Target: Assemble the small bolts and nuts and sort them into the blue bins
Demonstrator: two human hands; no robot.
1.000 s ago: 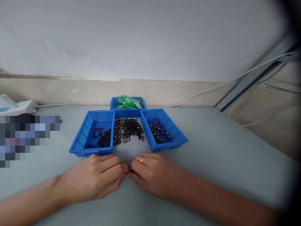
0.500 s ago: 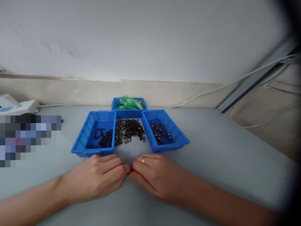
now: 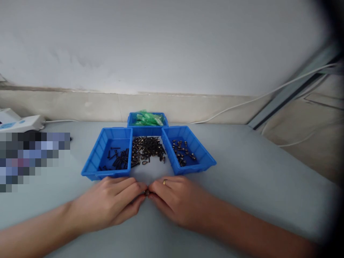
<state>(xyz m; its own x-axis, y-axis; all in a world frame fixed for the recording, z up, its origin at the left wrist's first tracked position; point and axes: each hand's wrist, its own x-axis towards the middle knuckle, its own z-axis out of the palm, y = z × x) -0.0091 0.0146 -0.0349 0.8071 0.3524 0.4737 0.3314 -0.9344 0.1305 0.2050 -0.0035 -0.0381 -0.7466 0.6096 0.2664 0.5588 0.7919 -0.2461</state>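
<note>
My left hand [image 3: 110, 202] and my right hand [image 3: 176, 200] rest on the grey table, fingertips meeting in a pinch around a small dark screw part [image 3: 147, 192]. My right hand wears a gold ring. Just beyond my fingers lies a loose pile of dark screws [image 3: 146, 148] on the table. A blue tray [image 3: 94, 163] with black screws sits left of the pile. Right of the pile is another blue tray [image 3: 205, 157] with several small dark fasteners.
A third blue tray [image 3: 134, 116] holding green plastic pieces stands behind the pile. A white device [image 3: 18, 123] lies at the far left by the wall. White cables [image 3: 242, 102] run along the back right. A blurred patch covers the left side.
Both hands stay joined at the fingertips; the small dark part between them shows again. The view has shifted slightly.
</note>
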